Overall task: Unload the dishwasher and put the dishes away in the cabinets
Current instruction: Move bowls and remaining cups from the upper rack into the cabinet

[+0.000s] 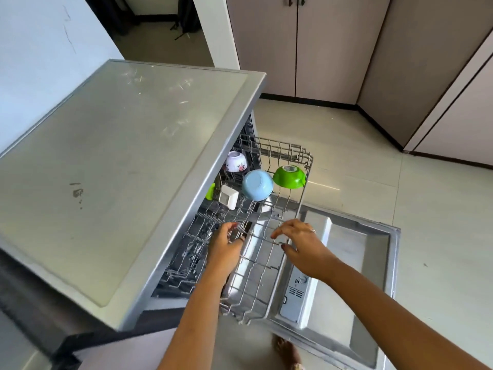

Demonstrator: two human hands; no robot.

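So the dishwasher (133, 156) door (360, 252) is dropped flat and the upper rack (275, 284) is slid out over it. The left hand (225, 245) has its fingers curled around the rack wires near the front, and the right hand (304, 247) pinches a wire just beside it. Toward the back of the rack, upside down, are a blue bowl (257, 184), a green bowl (289, 177), a floral bowl (236, 161) and a white square dish (229, 196). The cabinets (266, 49) are across the floor.

The floor (346, 145) was pale tile. A white wall (40, 76) with thin cracks stood at the left, beside a doorway (160, 46) where stand legs (181, 36) showed.
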